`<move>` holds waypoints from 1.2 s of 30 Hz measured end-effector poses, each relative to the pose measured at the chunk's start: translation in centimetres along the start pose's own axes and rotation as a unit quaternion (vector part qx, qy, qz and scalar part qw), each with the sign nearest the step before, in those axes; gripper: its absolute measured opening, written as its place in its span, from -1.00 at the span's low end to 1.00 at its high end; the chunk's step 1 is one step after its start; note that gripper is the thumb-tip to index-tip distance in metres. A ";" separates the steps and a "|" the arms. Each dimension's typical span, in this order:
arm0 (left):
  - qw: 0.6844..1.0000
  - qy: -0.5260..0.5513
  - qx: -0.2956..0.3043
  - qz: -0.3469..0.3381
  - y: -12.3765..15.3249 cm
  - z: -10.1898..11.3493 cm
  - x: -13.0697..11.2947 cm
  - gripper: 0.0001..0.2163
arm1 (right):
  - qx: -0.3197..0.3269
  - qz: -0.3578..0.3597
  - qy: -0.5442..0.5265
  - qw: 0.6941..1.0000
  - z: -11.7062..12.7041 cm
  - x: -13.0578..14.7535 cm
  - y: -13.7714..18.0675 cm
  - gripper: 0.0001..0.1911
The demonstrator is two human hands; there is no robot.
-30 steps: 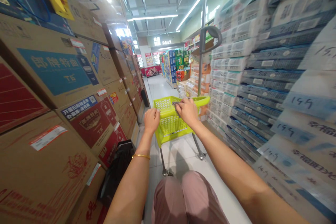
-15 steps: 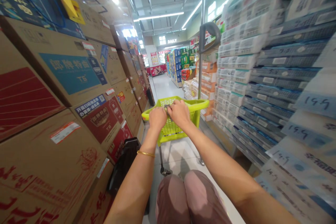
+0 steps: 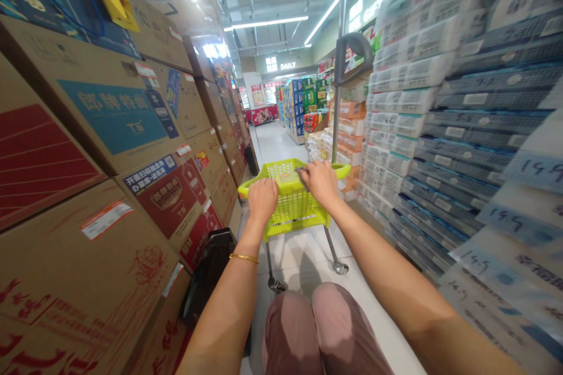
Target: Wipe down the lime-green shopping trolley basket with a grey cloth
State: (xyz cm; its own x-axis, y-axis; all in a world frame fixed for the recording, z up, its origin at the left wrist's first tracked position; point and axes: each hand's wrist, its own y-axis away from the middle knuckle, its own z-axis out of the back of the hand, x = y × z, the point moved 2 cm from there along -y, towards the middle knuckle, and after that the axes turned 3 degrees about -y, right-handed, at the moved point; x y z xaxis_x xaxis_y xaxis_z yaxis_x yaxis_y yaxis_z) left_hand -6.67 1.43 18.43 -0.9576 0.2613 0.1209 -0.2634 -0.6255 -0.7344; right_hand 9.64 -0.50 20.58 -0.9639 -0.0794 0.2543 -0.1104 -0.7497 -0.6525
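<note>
Both hands grip a yellow-green shopping cart [image 3: 294, 221] between tall stacks in a supermarket aisle. The person's left hand [image 3: 263, 196], a gold bracelet [image 3: 244, 258] above its wrist, folds its fingers together over the near rim; their tips are hidden. The right hand [image 3: 321, 183] bends its fingers over the same rim farther right, beside a small grey piece [image 3: 301, 173]; whether they pinch it, one cannot tell.

The cart stands directly before the person's knees [image 3: 292, 331], cardboard cartons [image 3: 112, 117] rising to the left and wrapped packs [image 3: 398, 120] to the right. A metal pole [image 3: 336, 120] rises beyond the rim's right side. What the basket holds is hard to make out.

The hold on the cart looks complete; the aisle does not. Pale floor [image 3: 275, 143] runs on toward a distant "DAILY" sign [image 3: 288, 65], a stretch the cart has yet to cover.
</note>
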 end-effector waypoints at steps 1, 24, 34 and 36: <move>1.000 0.001 -0.006 0.002 0.0 -0.1 -0.1 -0.61 | -0.001 -0.008 -0.001 1.000 0.1 -0.6 -0.1 -0.69; 0.999 0.028 -0.021 0.017 0.2 -0.7 -0.4 -0.63 | -0.023 -0.015 -0.025 0.999 -0.5 0.0 0.8 -0.63; 0.998 0.045 -0.022 0.032 0.1 -0.8 -1.5 -0.62 | -0.013 0.019 -0.032 0.999 -0.7 2.6 1.3 -0.63; 0.998 0.040 -0.023 0.032 0.1 -0.7 -1.4 -0.62 | -0.011 0.043 -0.038 0.998 -1.1 4.3 1.7 -0.63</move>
State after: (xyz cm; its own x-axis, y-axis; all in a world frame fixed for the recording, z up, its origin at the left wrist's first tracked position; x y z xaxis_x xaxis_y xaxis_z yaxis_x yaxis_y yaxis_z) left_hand -5.24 1.47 17.67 -0.9593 0.2817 0.0204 -0.1953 -0.6093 -0.7685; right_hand 5.04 -1.37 19.81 -0.9487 -0.1939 0.2497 -0.0336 -0.7235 -0.6895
